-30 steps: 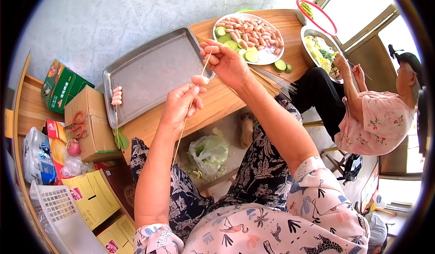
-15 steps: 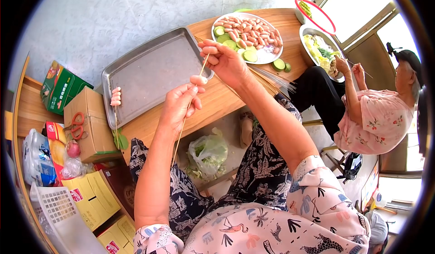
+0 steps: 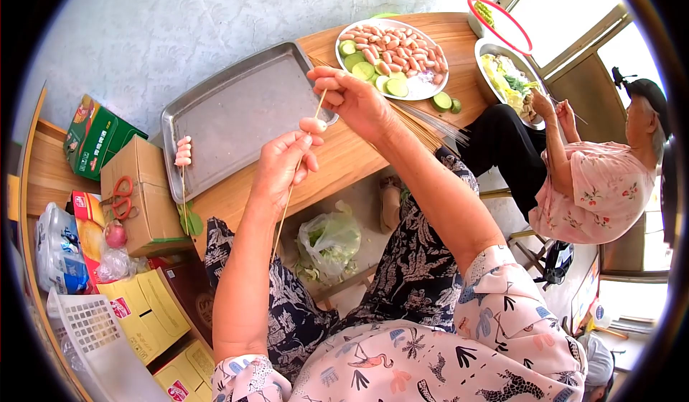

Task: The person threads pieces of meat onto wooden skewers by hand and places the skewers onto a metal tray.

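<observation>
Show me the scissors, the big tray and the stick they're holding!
Scissors (image 3: 124, 197): head view, on the red handles.
Big tray (image 3: 237, 115): head view, bare metal bottom.
Stick (image 3: 321, 104): head view, its upper part.

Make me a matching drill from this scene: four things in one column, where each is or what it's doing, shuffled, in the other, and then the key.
Things:
1. Left hand
2. Loose sausages
3. Red-handled scissors
4. Plastic bag

Places or states:
A. By the cardboard box
B. Lower than the tabletop
C. Holding a skewer
D. Beside cucumber slices on a plate

Pairs: 1-C, 2-D, 3-A, 4-B
</observation>
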Motion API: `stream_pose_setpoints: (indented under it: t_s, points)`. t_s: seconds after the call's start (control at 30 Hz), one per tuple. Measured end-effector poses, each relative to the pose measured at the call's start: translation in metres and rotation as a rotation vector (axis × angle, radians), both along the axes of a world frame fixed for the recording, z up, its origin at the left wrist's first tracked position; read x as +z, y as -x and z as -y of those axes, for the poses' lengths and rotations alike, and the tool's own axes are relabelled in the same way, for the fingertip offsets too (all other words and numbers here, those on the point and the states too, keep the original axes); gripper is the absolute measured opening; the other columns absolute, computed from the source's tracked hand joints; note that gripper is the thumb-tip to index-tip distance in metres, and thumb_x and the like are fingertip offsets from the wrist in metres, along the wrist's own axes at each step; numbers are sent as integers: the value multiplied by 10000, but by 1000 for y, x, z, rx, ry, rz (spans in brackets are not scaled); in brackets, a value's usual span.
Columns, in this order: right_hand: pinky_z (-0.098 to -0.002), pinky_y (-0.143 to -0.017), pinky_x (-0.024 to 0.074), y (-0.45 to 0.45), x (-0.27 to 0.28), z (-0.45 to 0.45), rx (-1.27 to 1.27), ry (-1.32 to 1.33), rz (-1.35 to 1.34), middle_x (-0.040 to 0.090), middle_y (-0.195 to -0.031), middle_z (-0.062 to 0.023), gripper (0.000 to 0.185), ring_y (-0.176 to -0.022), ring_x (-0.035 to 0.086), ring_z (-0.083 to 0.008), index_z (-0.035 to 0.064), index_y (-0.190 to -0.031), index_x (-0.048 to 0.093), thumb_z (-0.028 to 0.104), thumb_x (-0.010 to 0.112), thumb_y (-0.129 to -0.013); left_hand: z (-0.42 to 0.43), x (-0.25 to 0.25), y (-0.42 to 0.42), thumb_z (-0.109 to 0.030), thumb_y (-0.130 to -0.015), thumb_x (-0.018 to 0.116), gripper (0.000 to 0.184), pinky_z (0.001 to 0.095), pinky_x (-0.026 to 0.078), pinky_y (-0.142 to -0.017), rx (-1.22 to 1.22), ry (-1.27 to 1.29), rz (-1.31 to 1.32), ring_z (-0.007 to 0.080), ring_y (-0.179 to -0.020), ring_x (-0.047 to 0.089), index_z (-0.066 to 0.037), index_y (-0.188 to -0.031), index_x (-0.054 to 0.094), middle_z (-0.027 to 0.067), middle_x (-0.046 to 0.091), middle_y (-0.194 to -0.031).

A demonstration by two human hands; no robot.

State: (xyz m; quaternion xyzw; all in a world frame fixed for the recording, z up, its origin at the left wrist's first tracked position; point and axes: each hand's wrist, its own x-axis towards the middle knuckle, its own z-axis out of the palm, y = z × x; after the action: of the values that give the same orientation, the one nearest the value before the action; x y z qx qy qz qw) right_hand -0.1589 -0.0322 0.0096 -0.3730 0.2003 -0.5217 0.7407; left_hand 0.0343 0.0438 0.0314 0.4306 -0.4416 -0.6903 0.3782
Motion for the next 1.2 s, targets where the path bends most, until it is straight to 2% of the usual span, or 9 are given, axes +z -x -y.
stream_pose_setpoints:
  t_s: [0.13, 0.2, 0.3, 0.53, 0.63, 0.83, 0.97, 1.1, 1.2]
  points:
    - [-305, -804, 431, -11, 17, -11, -200, -174, 16, 633, -1012, -81, 346, -883, 552, -145, -3, -1197, 504, 215, 454, -934, 1, -1, 1, -221, -944, 530, 227, 147, 249, -403, 3, 12, -3, 20, -445, 363, -16, -941, 628, 20, 561, -630]
    - [-324, -837, 436, -3, 1, -5, -54, -190, 160, 599, -1161, -135, 372, -961, 581, -180, 3, -1228, 475, 263, 435, -965, 1, -1, 2, -219, -944, 529, 227, 146, 250, -404, 1, 18, 1, 19, -448, 364, -15, -943, 628, 20, 561, -631]
    - [-332, -815, 443, -1, -2, -3, 70, -182, 159, 601, -1150, -130, 367, -949, 581, -185, 6, -1206, 492, 280, 443, -968, 2, -2, 2, -217, -945, 528, 226, 146, 250, -404, -1, 30, 5, 19, -450, 364, -15, -945, 627, 20, 561, -632]
    - [-336, -798, 452, 0, -3, -2, 65, -249, 196, 604, -1133, -129, 361, -931, 577, -189, -2, -1191, 508, 250, 516, -934, 0, 1, 3, -165, -944, 501, 205, 160, 258, -402, 6, 35, 4, 28, -444, 353, 2, -935, 619, 25, 558, -628]
    - [-338, -802, 453, 0, -4, -3, 79, -247, 213, 605, -1127, -128, 364, -924, 575, -189, -6, -1184, 513, 233, 553, -912, 1, -1, 2, -202, -948, 517, 218, 148, 246, -400, 3, 39, -1, 19, -445, 357, -9, -951, 618, 30, 565, -641]
    - [-338, -817, 448, -2, -1, -8, 93, -214, 177, 608, -1106, -106, 364, -915, 554, -173, -4, -1177, 514, 225, 574, -901, 0, 1, 3, -202, -952, 510, 220, 148, 245, -400, 8, 47, 2, 17, -445, 358, -9, -951, 616, 32, 568, -646]
    - [-346, -835, 437, -6, -5, -9, 128, -201, 171, 606, -1050, -48, 365, -887, 534, -144, 5, -1171, 506, 245, 568, -903, 0, 1, 3, -166, -944, 504, 207, 157, 268, -402, 27, 43, 1, 29, -453, 373, 3, -928, 621, 32, 563, -636]
    - [-353, -855, 427, -10, -1, -18, 148, -189, 93, 596, -1024, -12, 402, -874, 525, -129, 0, -1181, 484, 285, 556, -908, 1, -1, 2, -203, -956, 501, 223, 148, 254, -412, 18, 54, 4, 19, -447, 361, -13, -955, 617, 33, 571, -648]
    - [-345, -851, 425, -15, -2, -20, 229, -153, 73, 596, -1042, -30, 441, -868, 530, -140, -14, -1198, 462, 298, 562, -903, 1, -1, 1, -202, -956, 500, 224, 150, 260, -417, 27, 57, 3, 22, -445, 360, -10, -955, 617, 34, 570, -647]
